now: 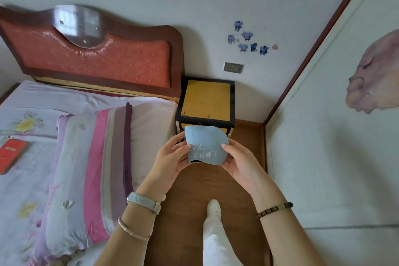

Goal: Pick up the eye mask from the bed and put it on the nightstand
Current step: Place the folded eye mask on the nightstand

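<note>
The blue eye mask (206, 143), folded and printed with pale writing, is held in the air over the wooden floor, just in front of the nightstand (206, 101). My left hand (170, 161) pinches its left edge and my right hand (239, 163) grips its right edge. The nightstand has a yellow top in a black frame and stands between the bed (149, 119) and the right wall. Its top is bare. The mask hides part of the nightstand's front.
A striped pillow (92, 170) lies along the bed's near side, and a red booklet (11, 153) rests at the far left. A red padded headboard (97, 56) backs the bed. My white-clad leg and shoe (213, 211) stand on the floor. A pale wall panel (334, 136) closes the right side.
</note>
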Demonstrator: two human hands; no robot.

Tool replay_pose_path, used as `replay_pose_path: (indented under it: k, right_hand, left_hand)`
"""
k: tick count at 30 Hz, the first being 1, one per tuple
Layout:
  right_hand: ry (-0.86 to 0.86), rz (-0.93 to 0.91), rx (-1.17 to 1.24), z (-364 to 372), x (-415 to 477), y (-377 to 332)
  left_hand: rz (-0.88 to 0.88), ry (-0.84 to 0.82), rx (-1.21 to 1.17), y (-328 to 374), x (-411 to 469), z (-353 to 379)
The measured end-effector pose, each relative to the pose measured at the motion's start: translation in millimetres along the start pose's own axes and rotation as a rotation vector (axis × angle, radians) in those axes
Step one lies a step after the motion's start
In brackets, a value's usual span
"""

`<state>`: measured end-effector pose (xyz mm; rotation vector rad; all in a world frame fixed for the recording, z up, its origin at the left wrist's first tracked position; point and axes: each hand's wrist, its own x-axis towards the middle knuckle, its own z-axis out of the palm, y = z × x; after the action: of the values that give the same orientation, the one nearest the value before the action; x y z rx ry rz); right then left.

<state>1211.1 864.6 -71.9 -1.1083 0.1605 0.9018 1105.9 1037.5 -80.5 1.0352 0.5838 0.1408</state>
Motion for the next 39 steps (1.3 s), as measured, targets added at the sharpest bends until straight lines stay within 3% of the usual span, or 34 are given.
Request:
replay_pose_path:
  k: [10, 18, 28, 39]
  right_hand:
    - [0.005, 0.067, -0.185, -8.8, 136.3, -77.4]
    - [0.073, 0.142, -0.160, -7.9, 232.3, -100.1]
    - [0.228, 0.201, -0.221, -0.5, 385.0, -99.2]
    - [0.328, 0.347, -0.271, -22.5, 536.6, -46.3]
  left_hand:
    - [-0.044, 0.225, 0.032, 12.4, 135.0, 33.5]
    - [-0.092, 0.269, 0.079, 23.8, 233.0, 25.2]
    - [-0.145, 0.339, 0.199, 13.3, 391.1, -8.8]
    - [-0.277, 0.402, 0.394, -65.4, 533.4, -75.8]
